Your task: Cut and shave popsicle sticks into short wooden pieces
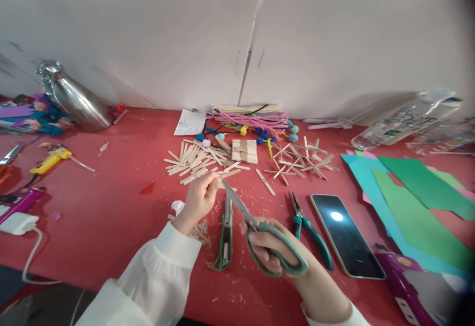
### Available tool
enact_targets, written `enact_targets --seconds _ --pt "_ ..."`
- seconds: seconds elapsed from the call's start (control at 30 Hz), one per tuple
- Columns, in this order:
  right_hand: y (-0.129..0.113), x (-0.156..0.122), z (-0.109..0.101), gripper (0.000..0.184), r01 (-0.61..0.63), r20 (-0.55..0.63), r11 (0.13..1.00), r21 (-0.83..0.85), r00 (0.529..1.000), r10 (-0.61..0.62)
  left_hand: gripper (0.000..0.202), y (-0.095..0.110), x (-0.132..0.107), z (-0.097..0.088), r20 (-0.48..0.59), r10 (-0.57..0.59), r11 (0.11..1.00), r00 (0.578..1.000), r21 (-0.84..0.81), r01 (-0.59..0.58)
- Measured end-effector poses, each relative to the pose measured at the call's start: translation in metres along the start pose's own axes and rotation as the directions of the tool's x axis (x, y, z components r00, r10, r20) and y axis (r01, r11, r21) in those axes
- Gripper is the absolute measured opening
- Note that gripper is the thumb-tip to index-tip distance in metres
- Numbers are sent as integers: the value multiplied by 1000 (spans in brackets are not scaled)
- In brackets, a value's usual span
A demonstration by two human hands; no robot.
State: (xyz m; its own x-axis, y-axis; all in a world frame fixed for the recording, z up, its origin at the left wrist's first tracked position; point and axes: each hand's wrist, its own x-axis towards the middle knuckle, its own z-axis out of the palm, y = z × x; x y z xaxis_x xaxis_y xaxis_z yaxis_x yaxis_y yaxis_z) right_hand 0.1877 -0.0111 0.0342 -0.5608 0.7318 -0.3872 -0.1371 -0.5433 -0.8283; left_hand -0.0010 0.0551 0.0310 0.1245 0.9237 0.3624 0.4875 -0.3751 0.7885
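My right hand [272,247] is wrapped round the green handles of a pair of scissors [243,209], its fingers through the loops. The blades point up and left and look nearly together. At their tip, my left hand [202,193] is closed in a pinch, with a pale wooden craft stick [230,173] showing at the fingertips; the fingers hide most of the grip. Under the blades lies a green utility knife [227,234]. Wood shavings [201,232] are heaped below my left hand. Beyond it spreads a pile of loose craft sticks [193,160].
Teal-handled pliers [311,232] and a phone [347,234] lie to the right, near coloured paper sheets [419,207]. A small stick panel [245,151] and pink pipe cleaners [252,120] are behind. A steel jug [79,98] and yellow glue gun [52,161] are at left.
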Motion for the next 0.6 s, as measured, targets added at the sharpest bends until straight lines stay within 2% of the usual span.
enact_targets --seconds 0.1,0.2,0.27,0.37,0.47,0.53,0.6 --pt "0 2 1 34 3 -22 998 -60 1000 -5 26 -1 1 2 21 -172 966 985 -193 172" --pt "0 5 2 34 0 -198 969 -249 979 -51 26 -4 2 4 138 -364 808 921 -446 386" --pt "2 6 4 31 39 -280 919 -393 947 -160 26 -4 3 3 198 -409 732 891 -512 449" --pt "6 6 6 28 113 -317 834 -541 890 -326 28 -2 4 0 233 -419 669 878 -574 472" --pt "12 6 8 31 123 -308 781 -612 873 -379 28 0 3 -3 236 -418 612 877 -640 464" --pt "15 7 8 33 113 -288 754 -647 880 -378 27 1 2 -5 203 -397 634 895 -644 427" --pt "18 10 8 34 101 -277 741 -663 887 -369 26 1 1 -7 151 -361 702 920 -606 375"
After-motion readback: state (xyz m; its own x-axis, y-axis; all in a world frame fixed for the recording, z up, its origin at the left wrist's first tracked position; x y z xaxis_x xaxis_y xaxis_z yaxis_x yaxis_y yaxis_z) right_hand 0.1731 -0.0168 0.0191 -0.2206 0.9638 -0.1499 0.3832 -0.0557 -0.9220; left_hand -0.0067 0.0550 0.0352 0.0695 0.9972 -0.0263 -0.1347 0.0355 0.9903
